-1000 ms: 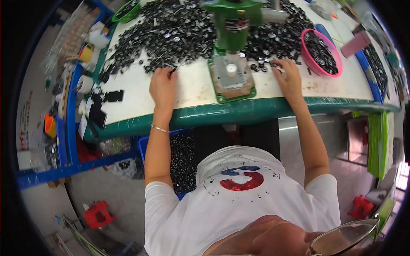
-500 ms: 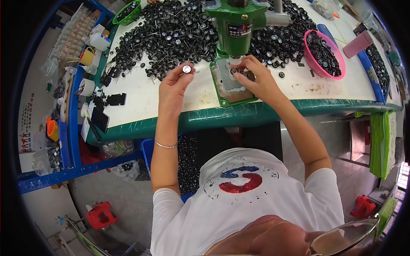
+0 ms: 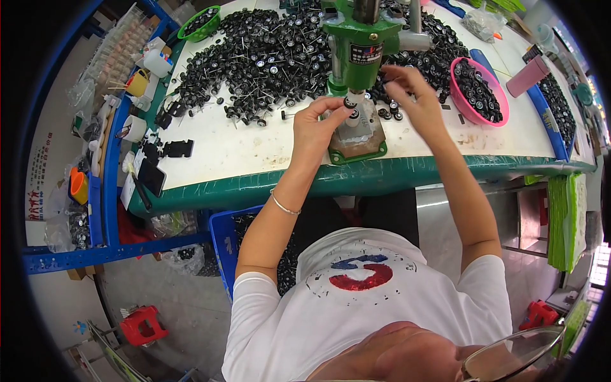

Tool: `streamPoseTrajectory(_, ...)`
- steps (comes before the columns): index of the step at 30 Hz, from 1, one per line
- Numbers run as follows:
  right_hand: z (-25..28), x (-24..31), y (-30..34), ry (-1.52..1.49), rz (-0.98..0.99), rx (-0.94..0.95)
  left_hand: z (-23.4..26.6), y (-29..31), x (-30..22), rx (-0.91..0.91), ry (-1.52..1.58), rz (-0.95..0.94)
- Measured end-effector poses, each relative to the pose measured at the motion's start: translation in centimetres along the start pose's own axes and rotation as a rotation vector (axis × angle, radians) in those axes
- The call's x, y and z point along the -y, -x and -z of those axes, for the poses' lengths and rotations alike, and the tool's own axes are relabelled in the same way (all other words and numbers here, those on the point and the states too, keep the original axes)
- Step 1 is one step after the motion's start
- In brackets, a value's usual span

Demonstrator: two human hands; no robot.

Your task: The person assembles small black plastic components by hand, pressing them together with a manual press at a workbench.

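A green bench press (image 3: 364, 70) stands before me, its metal base plate (image 3: 369, 137) on the white tabletop. My left hand (image 3: 313, 130) pinches a small black wheel (image 3: 349, 102) just under the press ram. A second black wheel (image 3: 354, 114) sits directly below it on the pale fixture; whether the two touch I cannot tell. To the right of the press column, my right hand (image 3: 417, 102) is raised with fingers spread and slightly bent, holding nothing I can see. Part of its fingertips lies close to the press body.
Loose black wheels, many on metal axles, form a large pile (image 3: 254, 70) behind the press. A pink basket (image 3: 506, 108) of wheels stands right, a green basket (image 3: 200, 24) far left. A pink cylinder (image 3: 528, 75) and a phone (image 3: 151, 177) lie near the sides. Green padding (image 3: 254, 176) edges the table.
My left hand has moved right, bringing its wheel to the press fixture. My right hand has left the fixture and moved up and right, its fingers opening. The view has shifted slightly.
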State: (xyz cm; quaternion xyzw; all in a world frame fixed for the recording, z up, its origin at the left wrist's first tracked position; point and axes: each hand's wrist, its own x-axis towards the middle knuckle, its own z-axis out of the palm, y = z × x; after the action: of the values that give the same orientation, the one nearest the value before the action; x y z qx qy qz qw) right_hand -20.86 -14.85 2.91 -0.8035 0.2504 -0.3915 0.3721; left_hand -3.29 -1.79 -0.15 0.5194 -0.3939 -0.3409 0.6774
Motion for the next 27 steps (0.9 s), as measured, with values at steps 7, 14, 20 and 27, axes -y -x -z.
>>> streamPoseTrajectory(7, 4.6, 5.7, -8.2, -0.332, -0.019, -0.323, -1.1, -0.8, -0.2, 0.029, 0.113, 0.071)
streamPoseTrajectory(14, 9.0, 13.1, -19.4, -1.337, -0.75, 0.257, -1.7, -1.3, -0.1, 0.059, 0.095, 0.021)
streamPoseTrajectory(20, 5.0, 11.6, -17.9, -0.78, 0.009, -0.208, -1.1, -0.7, -0.2, 0.008, -0.016, 0.052)
streamPoseTrajectory(27, 4.1, 15.3, -12.0, -0.684, 0.282, -0.319, -0.9, -0.5, 0.0, -0.005, -0.042, 0.051)
